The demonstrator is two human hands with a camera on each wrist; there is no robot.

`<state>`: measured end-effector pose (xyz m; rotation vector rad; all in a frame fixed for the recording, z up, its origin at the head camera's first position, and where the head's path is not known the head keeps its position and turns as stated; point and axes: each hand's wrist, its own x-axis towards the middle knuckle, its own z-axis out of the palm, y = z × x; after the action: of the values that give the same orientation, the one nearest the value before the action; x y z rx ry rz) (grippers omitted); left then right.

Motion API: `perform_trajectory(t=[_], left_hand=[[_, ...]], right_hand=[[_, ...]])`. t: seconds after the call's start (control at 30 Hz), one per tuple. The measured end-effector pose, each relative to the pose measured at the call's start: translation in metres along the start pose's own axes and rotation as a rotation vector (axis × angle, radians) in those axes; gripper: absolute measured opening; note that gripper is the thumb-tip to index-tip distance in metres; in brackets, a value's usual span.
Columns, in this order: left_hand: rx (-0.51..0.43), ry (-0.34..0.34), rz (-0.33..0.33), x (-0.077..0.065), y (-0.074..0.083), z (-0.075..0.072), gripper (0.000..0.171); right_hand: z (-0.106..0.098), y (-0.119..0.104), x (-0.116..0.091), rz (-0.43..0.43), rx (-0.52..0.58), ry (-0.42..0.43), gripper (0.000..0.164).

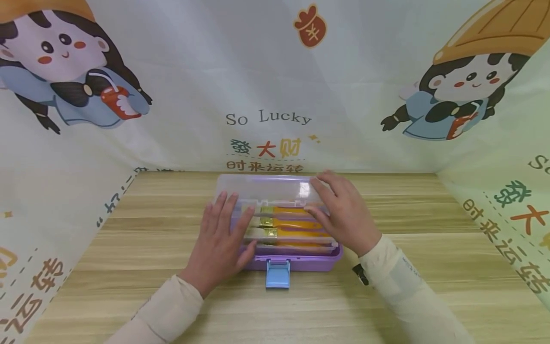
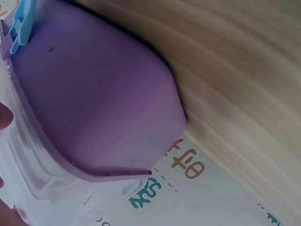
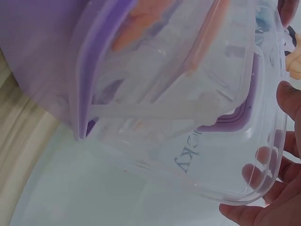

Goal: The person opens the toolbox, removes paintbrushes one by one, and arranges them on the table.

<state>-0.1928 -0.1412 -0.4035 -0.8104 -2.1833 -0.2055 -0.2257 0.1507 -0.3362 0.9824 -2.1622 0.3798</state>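
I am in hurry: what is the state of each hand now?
Left hand: open, spread over the purple rectangular plastic box.
Right hand: open, at the corner of the clear plastic lid.

Shows, from the right wrist, a purple box [image 3: 37,56] at upper left, its clear lid [image 3: 221,169] extending rightward, and orange items [image 3: 207,37] seen through transparent plastic. Includes the right hand [image 3: 287,202] at the lid's rim, fingertips visible through it, and wooden surface [image 3: 11,127] at left.
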Motion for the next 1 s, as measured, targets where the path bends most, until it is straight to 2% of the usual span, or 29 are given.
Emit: perform_trajectory(t=[0.13,0.33,0.5,0.83,1.0], left_hand=[[0.002,-0.005,-0.002,-0.002,-0.001,0.001,0.063],[0.01,0.035,0.019,-0.002,-0.001,0.005,0.06],[0.024,0.027,0.01,-0.001,0.001,0.008,0.057],[0.004,-0.088,0.007,-0.009,0.012,0.016,0.057],[0.04,-0.138,0.001,-0.01,0.015,0.017,0.059]], right_hand=[[0.0,0.001,0.003,0.009,-0.018,-0.017,0.054],[0.0,0.002,0.006,0.023,-0.072,-0.044,0.053],[-0.001,0.004,0.01,0.039,-0.09,-0.068,0.052],[-0.002,0.008,0.02,0.057,-0.121,-0.088,0.044],[-0.003,0.01,0.025,0.095,-0.125,-0.109,0.041]])
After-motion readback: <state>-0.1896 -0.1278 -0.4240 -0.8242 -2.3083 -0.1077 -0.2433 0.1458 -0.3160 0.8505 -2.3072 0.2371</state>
